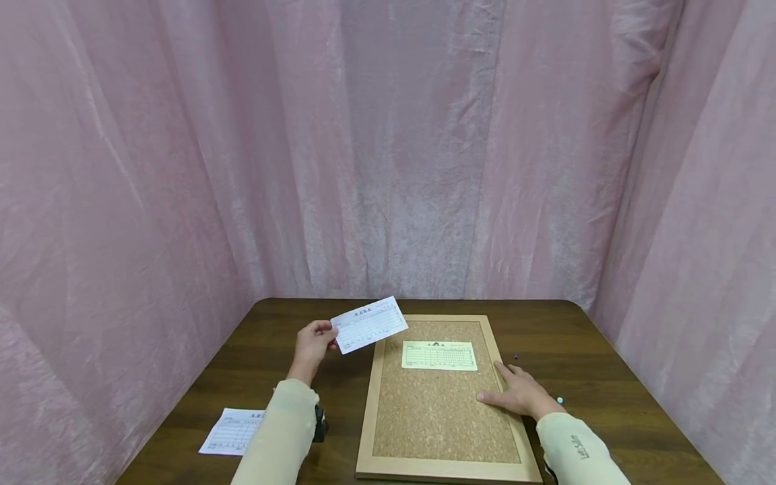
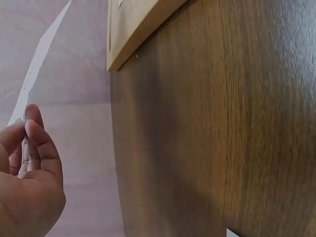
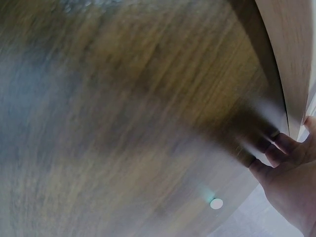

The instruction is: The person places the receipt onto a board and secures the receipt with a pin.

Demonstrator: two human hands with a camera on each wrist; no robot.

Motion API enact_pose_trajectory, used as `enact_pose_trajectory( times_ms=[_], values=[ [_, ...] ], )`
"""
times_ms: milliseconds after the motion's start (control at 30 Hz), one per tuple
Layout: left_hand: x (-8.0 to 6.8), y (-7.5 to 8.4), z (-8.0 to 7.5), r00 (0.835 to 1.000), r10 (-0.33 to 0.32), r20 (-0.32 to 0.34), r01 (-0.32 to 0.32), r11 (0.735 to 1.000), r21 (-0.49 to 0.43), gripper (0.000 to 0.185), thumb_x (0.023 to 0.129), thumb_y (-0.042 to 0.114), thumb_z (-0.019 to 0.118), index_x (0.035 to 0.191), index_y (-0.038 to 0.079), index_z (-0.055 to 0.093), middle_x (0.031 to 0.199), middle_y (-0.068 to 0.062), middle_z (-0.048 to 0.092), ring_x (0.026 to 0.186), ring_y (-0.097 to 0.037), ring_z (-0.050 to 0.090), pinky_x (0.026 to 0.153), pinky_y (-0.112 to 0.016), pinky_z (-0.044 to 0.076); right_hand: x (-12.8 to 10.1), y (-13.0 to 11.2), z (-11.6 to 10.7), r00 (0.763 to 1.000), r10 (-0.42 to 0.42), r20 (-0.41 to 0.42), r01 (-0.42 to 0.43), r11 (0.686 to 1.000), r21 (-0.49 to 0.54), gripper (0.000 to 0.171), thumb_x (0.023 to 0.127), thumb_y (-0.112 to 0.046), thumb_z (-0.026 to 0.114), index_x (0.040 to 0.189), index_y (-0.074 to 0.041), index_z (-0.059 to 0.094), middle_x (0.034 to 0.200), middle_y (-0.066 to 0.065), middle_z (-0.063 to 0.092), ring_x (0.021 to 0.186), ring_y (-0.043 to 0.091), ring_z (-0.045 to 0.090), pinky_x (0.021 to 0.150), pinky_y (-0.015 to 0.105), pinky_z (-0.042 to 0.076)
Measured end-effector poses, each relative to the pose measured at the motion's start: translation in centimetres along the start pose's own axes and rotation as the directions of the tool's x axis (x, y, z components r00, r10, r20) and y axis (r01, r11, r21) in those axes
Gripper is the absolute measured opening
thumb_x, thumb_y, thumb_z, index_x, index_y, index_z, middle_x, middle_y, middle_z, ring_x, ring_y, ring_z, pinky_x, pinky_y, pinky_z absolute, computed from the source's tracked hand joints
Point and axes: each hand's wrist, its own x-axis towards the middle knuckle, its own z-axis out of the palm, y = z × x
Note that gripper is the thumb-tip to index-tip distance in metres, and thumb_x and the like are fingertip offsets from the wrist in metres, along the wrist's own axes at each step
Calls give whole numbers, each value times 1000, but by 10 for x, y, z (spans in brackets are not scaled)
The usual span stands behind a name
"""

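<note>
My left hand (image 1: 313, 347) pinches a white printed form slip (image 1: 370, 325) by its left end, between thumb and fingers. The slip is raised and tilted, its far end over the top left corner of the corkboard (image 1: 445, 424). In the left wrist view the same slip (image 2: 37, 64) appears nearly edge-on. A pale green printed form (image 1: 439, 356) lies on the upper part of the cork. At the board's right side, my right hand (image 1: 521, 393) rests on the wooden frame, fingers extended and thumb reaching over the cork.
Another white form (image 1: 233, 431) lies at the table's left, partly hidden by my left sleeve. Right of the board are a small pale blue round-headed item (image 1: 560, 400) and a tiny dark purple one (image 1: 516, 356). Pink curtains (image 1: 418, 148) hang behind the dark wood table (image 1: 606, 404).
</note>
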Motion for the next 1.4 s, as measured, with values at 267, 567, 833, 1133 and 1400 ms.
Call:
enact_pose_trajectory(
  times_ms=[267, 567, 833, 1133, 1400],
  values=[
    [-2, 0, 13, 999, -5, 52, 5, 1000, -8, 18, 94, -2, 65, 109, -10, 61, 90, -14, 63, 78, -28, 62, 71, -39, 55, 1, 0, 0, 1000, 3, 3, -3, 1000, 7, 106, 81, -66, 69, 154, 0, 30, 147, 40, 29, 133, 60, 30, 98, 71, 33],
    [-5, 1, 26, 994, -2, 111, 6, 999, -36, 16, 94, -2, 65, 107, -10, 61, 87, -12, 64, 74, -25, 62, 67, -35, 53, -1, 0, -1, 1000, -4, 3, 4, 1000, 2, 105, 82, -65, 69, 154, 1, 30, 147, 41, 29, 133, 60, 30, 98, 72, 33],
    [-9, 5, 35, 987, -2, 163, 6, 1000, -25, 18, 94, -2, 64, 109, -11, 61, 90, -13, 64, 78, -28, 62, 72, -40, 55, -3, -1, -2, 1000, -18, -2, 18, 1000, 7, 103, 83, -63, 69, 154, 1, 30, 147, 41, 29, 133, 60, 29, 98, 72, 32],
    [-14, 3, 43, 976, -33, 216, 33, 999, 5, 16, 94, 0, 65, 107, -8, 63, 89, -11, 64, 71, -18, 59, 77, -47, 54, 0, -3, -1, 1000, -18, -4, 18, 1000, -4, 104, 83, -64, 69, 154, 1, 29, 146, 41, 30, 133, 59, 30, 99, 72, 32],
    [-20, -1, 51, 961, -29, 276, 34, 999, -13, 14, 92, -3, 65, 103, -10, 61, 80, -7, 63, 72, -25, 61, 69, -40, 54, 1, -4, 1, 1000, -20, -11, 20, 1000, -1, 103, 82, -63, 69, 153, 1, 31, 146, 41, 30, 133, 59, 30, 100, 71, 32]
  ],
)
